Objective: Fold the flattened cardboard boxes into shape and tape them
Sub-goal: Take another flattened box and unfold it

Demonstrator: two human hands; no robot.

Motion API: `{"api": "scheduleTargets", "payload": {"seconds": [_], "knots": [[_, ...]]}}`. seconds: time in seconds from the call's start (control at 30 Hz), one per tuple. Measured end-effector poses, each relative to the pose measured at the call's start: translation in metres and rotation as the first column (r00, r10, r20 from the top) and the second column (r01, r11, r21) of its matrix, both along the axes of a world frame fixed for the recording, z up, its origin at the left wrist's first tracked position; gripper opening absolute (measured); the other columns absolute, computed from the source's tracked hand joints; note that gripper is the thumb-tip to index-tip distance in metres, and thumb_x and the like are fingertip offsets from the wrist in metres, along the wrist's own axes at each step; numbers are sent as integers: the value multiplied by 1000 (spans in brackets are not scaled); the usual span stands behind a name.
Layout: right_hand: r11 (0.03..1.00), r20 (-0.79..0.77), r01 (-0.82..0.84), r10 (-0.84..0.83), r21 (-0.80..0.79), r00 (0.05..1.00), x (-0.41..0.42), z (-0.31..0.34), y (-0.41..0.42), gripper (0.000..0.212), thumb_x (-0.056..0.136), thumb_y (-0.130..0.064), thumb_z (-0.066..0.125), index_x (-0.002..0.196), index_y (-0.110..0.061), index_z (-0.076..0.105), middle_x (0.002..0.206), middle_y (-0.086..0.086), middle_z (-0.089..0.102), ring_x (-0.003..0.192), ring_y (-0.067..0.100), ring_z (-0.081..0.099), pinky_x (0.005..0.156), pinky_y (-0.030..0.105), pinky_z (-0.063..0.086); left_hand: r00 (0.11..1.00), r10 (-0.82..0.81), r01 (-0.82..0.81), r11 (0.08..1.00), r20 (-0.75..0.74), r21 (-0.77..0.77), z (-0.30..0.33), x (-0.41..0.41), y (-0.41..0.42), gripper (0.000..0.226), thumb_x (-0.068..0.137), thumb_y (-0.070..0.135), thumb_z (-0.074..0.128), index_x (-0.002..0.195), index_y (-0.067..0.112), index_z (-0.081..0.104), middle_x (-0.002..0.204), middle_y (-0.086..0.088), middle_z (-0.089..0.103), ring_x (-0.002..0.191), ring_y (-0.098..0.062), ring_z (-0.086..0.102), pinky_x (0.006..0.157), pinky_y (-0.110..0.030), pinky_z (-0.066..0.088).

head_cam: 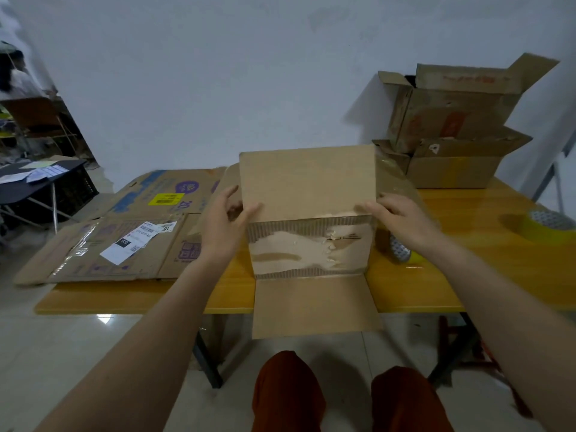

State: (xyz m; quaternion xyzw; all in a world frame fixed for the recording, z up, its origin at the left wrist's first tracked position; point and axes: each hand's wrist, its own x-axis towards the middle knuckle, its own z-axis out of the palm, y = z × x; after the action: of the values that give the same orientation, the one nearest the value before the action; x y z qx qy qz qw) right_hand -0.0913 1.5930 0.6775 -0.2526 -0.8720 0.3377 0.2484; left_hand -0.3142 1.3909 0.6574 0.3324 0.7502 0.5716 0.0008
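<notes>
Both hands are holding the box [308, 244] at the table's [467, 275] near edge. Left hand [223, 222] is gripping its left side, fingers clamped; right hand [402, 219] is clamping the right. Flat cardboard [124, 232] is lying left, tape [542, 226] right.

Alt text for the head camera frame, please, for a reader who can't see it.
Both hands, left hand and right hand, hold a small cardboard box by its sides over a yellow table; its top and bottom flaps are open and its front is torn. Flattened cardboard lies to the left, tape rolls to the right, and folded boxes are stacked behind.
</notes>
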Motion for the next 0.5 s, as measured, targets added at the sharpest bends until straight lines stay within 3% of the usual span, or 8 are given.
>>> {"api": "scheduleTargets", "payload": {"seconds": [0.07,0.17,0.27,0.37,0.5], "knots": [[997,-33,71,-71,11,997,-8,-7,0,38,94,-39,52,122,-14,60,111,-5,58,114,15,50,89,30,42,994,108,-109,992,-26,-55,-3,0,9,68,86,43,68,144,22,40,109,5,64,107,-11,55,88,-29,45],[988,-68,151,-153,-27,986,-13,-14,-5,59,94,-34,55,147,-25,30,121,-11,48,123,8,34,101,34,30,984,167,-173,979,-59,-109,-4,4,15,65,87,44,66,144,26,39,110,7,59,112,-15,51,89,-36,45],[969,-41,188,-183,159,982,-17,-18,-10,46,98,-30,48,143,-20,40,139,-1,48,132,18,32,105,33,27,973,181,-205,962,-146,-178,-4,6,16,45,94,39,58,135,22,52,117,5,57,121,-18,46,92,-38,43],[945,21,187,-200,266,980,-18,-23,-10,41,101,-30,41,138,-16,47,144,2,46,138,21,29,112,35,21,962,149,-209,941,-229,-266,-6,8,17,37,98,37,50,130,20,59,147,7,45,135,-19,34,108,-43,36],[937,65,186,-214,296,975,-18,-24,-12,42,101,-32,38,140,-18,45,145,1,44,141,20,24,115,39,19,956,141,-203,951,-257,-232,-5,11,14,37,99,34,51,131,18,58,143,2,50,133,-19,40,110,-42,35]]}}
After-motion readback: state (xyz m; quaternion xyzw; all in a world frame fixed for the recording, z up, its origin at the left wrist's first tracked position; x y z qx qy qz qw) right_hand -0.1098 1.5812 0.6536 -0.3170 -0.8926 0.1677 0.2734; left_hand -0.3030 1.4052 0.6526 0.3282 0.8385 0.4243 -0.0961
